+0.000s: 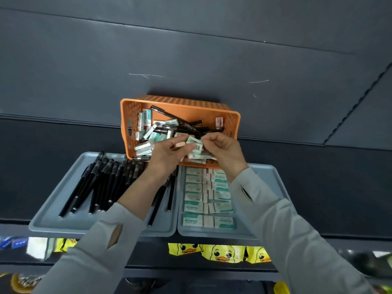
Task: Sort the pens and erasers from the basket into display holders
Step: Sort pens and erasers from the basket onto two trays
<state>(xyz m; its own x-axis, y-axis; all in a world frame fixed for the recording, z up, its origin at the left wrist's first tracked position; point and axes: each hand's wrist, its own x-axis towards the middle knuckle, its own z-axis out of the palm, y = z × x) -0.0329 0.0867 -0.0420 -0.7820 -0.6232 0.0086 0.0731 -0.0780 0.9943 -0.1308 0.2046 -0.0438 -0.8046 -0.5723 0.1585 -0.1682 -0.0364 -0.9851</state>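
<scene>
Dark shelf, over the basket: left grip and right grip both pinch one eraser, probably light, stiff; hold its ends.

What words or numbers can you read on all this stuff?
Nothing here reads clearly.
Held eraser: a barcode, its digits too small.
Sorted erasers: green print, blurred.
Yellow packets: a duck picture, no readable words.
Blue packets: white marks, blurred.
</scene>
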